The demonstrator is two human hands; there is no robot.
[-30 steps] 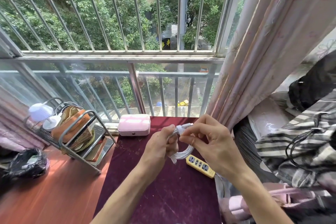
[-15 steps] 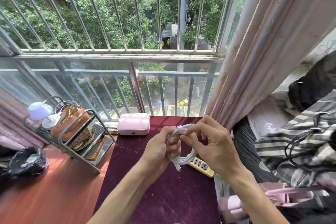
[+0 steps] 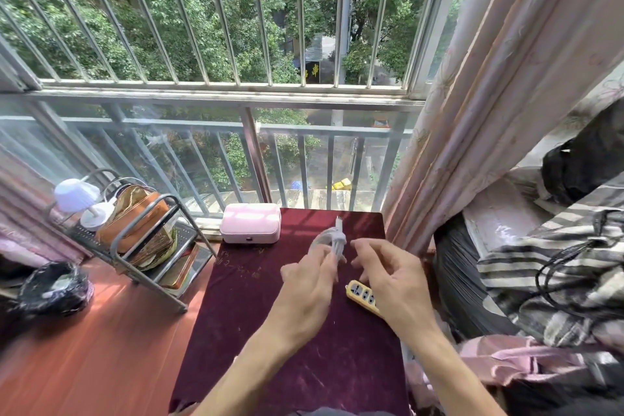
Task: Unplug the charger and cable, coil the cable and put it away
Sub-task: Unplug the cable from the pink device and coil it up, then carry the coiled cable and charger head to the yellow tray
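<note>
Right hand (image 3: 388, 280) released cable (image 3: 332, 239), left hand (image 3: 309, 287) holds

Looks out through a barred window (image 3: 202, 88) across the top of the frame onto sunlit green trees (image 3: 84, 27). Carries a glass railing (image 3: 304, 128) just below. Hangs a pale pink curtain (image 3: 489, 111) down the upper right. Sets a metal rack (image 3: 184, 236) at middle left on a reddish wooden surface (image 3: 101, 365), beside a table (image 3: 256, 331) under dark red cloth, bottom centre.
</note>
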